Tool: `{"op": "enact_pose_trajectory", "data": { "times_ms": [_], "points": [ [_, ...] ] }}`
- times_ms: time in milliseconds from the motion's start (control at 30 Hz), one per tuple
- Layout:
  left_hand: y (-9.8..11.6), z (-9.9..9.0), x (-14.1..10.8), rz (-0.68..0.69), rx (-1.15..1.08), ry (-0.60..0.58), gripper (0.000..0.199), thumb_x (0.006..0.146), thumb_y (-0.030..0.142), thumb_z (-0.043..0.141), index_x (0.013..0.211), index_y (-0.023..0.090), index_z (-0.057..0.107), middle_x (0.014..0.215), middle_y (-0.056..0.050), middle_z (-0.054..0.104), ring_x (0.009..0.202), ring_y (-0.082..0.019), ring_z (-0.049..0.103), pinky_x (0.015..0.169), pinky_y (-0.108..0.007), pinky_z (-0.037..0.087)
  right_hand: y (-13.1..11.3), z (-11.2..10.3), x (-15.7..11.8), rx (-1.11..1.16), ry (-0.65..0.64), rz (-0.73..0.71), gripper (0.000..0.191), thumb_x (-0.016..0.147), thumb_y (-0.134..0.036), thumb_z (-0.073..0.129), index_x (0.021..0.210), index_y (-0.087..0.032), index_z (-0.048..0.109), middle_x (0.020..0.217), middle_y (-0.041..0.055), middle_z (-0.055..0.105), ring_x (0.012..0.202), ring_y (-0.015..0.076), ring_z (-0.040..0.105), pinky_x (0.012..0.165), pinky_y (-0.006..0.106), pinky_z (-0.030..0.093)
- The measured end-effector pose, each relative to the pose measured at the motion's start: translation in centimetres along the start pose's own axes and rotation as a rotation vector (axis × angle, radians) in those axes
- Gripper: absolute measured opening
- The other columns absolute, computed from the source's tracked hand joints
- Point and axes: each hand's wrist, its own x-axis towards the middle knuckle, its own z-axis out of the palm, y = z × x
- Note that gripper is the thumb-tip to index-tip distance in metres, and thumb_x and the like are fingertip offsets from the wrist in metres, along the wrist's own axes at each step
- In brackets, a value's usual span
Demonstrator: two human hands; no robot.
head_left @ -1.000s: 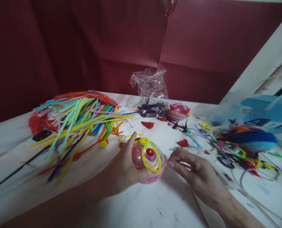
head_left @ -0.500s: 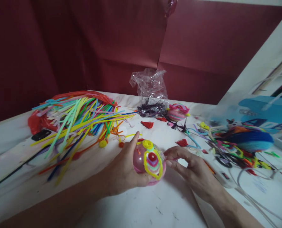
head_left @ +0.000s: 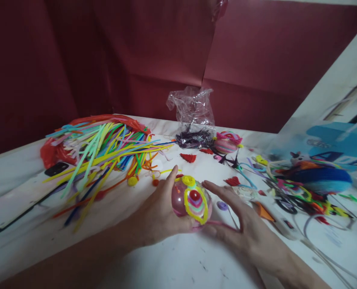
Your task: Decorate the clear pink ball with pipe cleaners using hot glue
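A clear pinkish ball (head_left: 178,200) sits in my left hand (head_left: 158,212), thumb up along its far left side and fingers wrapped around its lower left. On its front a yellow fuzzy loop frames pale coloured bands and a red coil (head_left: 194,195); a yellow coil (head_left: 189,180) is on top. My right hand (head_left: 241,228) is spread at the ball's right side, index finger by the upper right and thumb low. A pink pipe cleaner (head_left: 223,223) runs from the ball's lower right toward that hand. Whether the right fingertips press the ball is unclear.
Loose pipe cleaners (head_left: 96,152) spill across the left, beside a phone (head_left: 24,196). Behind stand a clear plastic bag (head_left: 193,116) and a striped pink ball (head_left: 226,144). To the right are a blue ball (head_left: 323,176), a purple coil (head_left: 222,205), a glue gun (head_left: 274,220) and cables.
My right fingers have spread from a pinch at the ball's right edge to wide apart. The purple coil now shows beside them. My left hand keeps its hold on the ball.
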Motion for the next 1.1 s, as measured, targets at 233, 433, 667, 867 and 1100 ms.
{"op": "enact_pose_trajectory", "data": {
  "times_ms": [233, 433, 667, 867, 1100],
  "points": [
    [-0.5, -0.2, 0.2, 0.002, 0.031, -0.021, 0.124, 0.058, 0.037, 0.083, 0.15, 0.024, 0.001, 0.147, -0.015, 0.039, 0.129, -0.035, 0.044, 0.105, -0.051, 0.039, 0.4, 1.3, 0.2, 0.061, 0.011, -0.099, 0.066, 0.085, -0.052, 0.059, 0.141, -0.023, 0.038, 0.136, 0.0108, 0.05, 0.119, 0.028, 0.053, 0.107, 0.055, 0.036],
    [-0.8, -0.3, 0.1, 0.031, -0.025, -0.053, 0.122, 0.06, 0.034, 0.083, 0.15, 0.024, 0.001, 0.133, -0.012, 0.057, 0.122, -0.033, 0.052, 0.107, -0.051, 0.036, 1.3, 1.0, 0.3, 0.119, -0.004, -0.135, 0.061, 0.089, -0.043, 0.058, 0.142, -0.025, 0.036, 0.14, 0.0099, 0.047, 0.122, 0.0245, 0.052, 0.103, 0.044, 0.044],
    [-0.9, -0.4, 0.2, 0.02, 0.035, -0.023, 0.123, 0.057, 0.042, 0.084, 0.15, 0.026, 0.005, 0.146, -0.013, 0.042, 0.13, -0.035, 0.043, 0.108, -0.052, 0.035, 1.1, 0.1, 0.5, -0.01, 0.072, -0.167, 0.05, 0.09, -0.046, 0.056, 0.131, -0.018, 0.049, 0.128, 0.0096, 0.059, 0.116, 0.0223, 0.057, 0.092, 0.035, 0.054],
    [-1.4, -0.5, 0.4, 0.077, 0.011, -0.054, 0.122, 0.06, 0.04, 0.083, 0.15, 0.026, 0.002, 0.142, -0.011, 0.048, 0.129, -0.032, 0.046, 0.107, -0.047, 0.038, 0.5, -0.4, 0.6, -0.172, 0.222, -0.334, 0.019, 0.091, -0.038, 0.056, 0.095, -0.02, 0.061, 0.089, 0.0047, 0.068, 0.077, 0.0172, 0.066, 0.068, 0.029, 0.057],
    [-0.9, -1.0, 0.3, 0.085, 0.136, -0.047, 0.122, 0.057, 0.047, 0.082, 0.15, 0.024, 0.007, 0.145, -0.013, 0.043, 0.13, -0.035, 0.043, 0.108, -0.049, 0.036, 0.1, -0.8, 0.4, -0.252, 0.22, -0.448, 0.011, 0.093, -0.022, 0.051, 0.086, -0.019, 0.06, 0.074, 0.002, 0.06, 0.067, 0.0136, 0.058, 0.058, 0.024, 0.05]
  ]
}}
